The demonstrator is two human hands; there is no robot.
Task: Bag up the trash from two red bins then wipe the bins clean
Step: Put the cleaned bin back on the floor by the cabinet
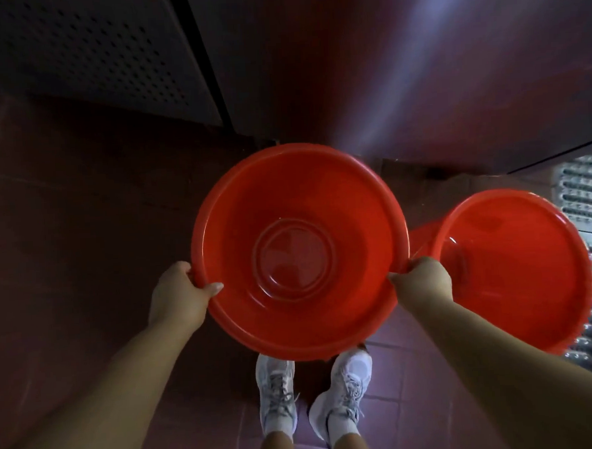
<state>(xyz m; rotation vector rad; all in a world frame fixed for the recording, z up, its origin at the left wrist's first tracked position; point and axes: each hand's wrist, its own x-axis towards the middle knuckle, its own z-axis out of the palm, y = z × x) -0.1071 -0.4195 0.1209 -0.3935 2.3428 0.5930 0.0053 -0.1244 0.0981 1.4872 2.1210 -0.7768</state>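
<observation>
I hold a round red bin [296,196] in front of me above the floor, its inside bare and shiny. My left hand [180,295] grips its rim on the left, thumb curled over the edge. My right hand [424,279] grips the rim on the right. A second red bin [516,274] stands on the floor just to the right, partly behind my right arm, and it also looks bare inside.
Dark red floor tiles [80,201] lie underfoot, with my white sneakers [276,393] below the held bin. A steel cabinet front [382,65] rises ahead, a perforated panel [83,53] to its left. A metal floor grate [588,192] runs along the right edge.
</observation>
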